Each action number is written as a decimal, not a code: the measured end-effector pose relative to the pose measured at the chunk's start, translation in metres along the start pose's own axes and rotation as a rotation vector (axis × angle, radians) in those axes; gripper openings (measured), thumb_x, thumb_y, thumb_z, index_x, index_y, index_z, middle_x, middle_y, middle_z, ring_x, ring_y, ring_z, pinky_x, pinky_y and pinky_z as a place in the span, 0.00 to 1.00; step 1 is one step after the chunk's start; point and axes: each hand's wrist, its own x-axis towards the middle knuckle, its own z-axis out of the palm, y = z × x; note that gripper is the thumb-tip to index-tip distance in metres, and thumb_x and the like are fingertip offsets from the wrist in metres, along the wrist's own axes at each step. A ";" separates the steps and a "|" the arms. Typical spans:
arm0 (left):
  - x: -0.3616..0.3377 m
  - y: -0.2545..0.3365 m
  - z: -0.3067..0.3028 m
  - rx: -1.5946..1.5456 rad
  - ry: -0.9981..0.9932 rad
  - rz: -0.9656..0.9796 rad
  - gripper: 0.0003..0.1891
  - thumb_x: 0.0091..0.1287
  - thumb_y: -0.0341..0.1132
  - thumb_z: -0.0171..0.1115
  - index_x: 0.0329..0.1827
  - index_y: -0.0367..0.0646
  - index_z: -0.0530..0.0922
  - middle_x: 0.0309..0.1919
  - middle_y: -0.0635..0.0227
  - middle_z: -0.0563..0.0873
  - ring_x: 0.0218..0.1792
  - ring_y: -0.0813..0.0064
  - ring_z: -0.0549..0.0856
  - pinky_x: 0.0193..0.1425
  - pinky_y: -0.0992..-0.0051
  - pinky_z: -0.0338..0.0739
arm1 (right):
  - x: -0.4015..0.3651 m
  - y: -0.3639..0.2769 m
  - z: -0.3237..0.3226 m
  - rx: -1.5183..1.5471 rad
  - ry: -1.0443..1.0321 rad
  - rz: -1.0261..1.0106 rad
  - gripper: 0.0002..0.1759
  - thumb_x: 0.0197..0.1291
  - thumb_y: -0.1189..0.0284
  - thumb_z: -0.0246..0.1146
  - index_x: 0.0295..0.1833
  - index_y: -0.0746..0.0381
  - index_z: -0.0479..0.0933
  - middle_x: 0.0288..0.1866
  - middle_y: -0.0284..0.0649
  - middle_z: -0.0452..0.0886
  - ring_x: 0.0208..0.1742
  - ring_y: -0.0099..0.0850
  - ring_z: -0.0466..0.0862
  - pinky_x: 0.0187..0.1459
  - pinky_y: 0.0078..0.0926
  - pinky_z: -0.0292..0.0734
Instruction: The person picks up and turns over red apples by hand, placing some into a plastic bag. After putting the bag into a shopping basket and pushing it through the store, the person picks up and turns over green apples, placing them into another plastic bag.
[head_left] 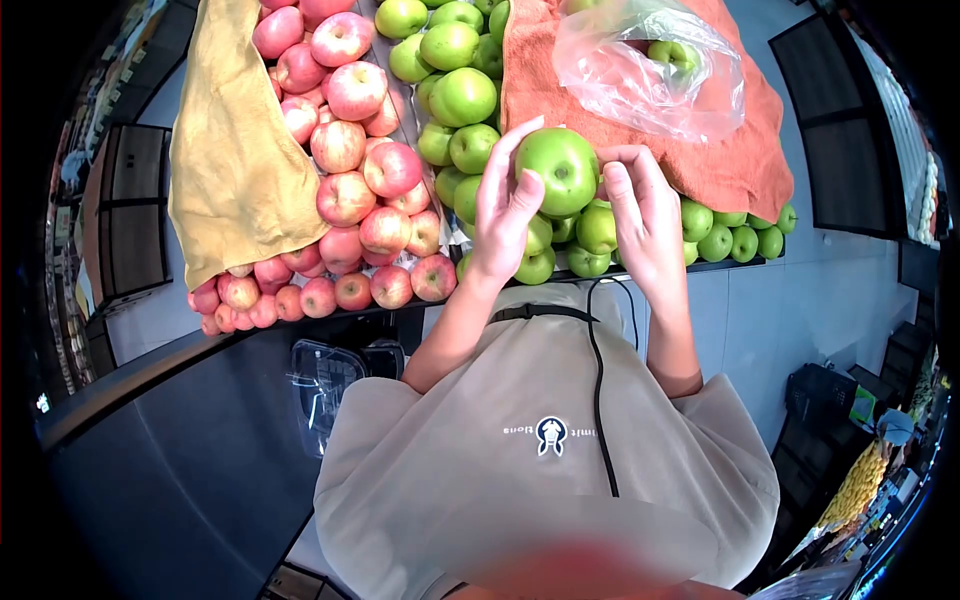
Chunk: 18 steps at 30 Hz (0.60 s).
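A large green apple is held up between my two hands, above the heap of green apples. My left hand cups its left side, the thumb in front and the fingers reaching up behind. On the other side, my right hand has its bent fingertips at the apple's right edge, thumb raised beside them. Beyond my right hand, a clear plastic bag lies on an orange cloth, with a green apple showing through it.
Red apples fill the left part of the display, partly under a yellow cloth. More green apples line its front right edge. A black cable hangs down my front. Clear plastic containers are below the display on the left.
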 end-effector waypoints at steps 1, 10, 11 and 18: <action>0.000 0.003 0.006 -0.021 0.055 -0.057 0.31 0.78 0.52 0.51 0.74 0.39 0.60 0.63 0.57 0.76 0.62 0.68 0.78 0.66 0.64 0.75 | -0.001 -0.005 -0.001 0.115 0.008 0.044 0.18 0.67 0.68 0.65 0.58 0.66 0.75 0.50 0.48 0.82 0.49 0.34 0.84 0.47 0.34 0.80; 0.004 0.022 0.016 -0.158 0.064 -0.259 0.33 0.78 0.63 0.34 0.69 0.43 0.63 0.58 0.59 0.78 0.56 0.67 0.82 0.53 0.66 0.84 | 0.010 -0.007 0.004 -0.028 -0.170 -0.417 0.46 0.44 0.77 0.77 0.72 0.62 0.66 0.69 0.49 0.72 0.70 0.48 0.73 0.68 0.39 0.70; 0.003 0.022 0.017 -0.055 0.048 -0.175 0.33 0.78 0.62 0.35 0.69 0.43 0.63 0.60 0.60 0.76 0.57 0.69 0.81 0.55 0.68 0.83 | 0.010 -0.005 0.004 -0.019 -0.160 -0.420 0.46 0.44 0.78 0.76 0.72 0.62 0.66 0.69 0.49 0.73 0.70 0.47 0.73 0.68 0.39 0.70; -0.006 0.028 0.021 0.036 -0.047 0.013 0.32 0.81 0.51 0.40 0.77 0.36 0.57 0.68 0.60 0.70 0.66 0.73 0.73 0.69 0.73 0.68 | 0.009 -0.002 0.007 -0.119 -0.060 -0.564 0.48 0.42 0.82 0.74 0.73 0.63 0.65 0.73 0.49 0.69 0.69 0.45 0.74 0.68 0.39 0.71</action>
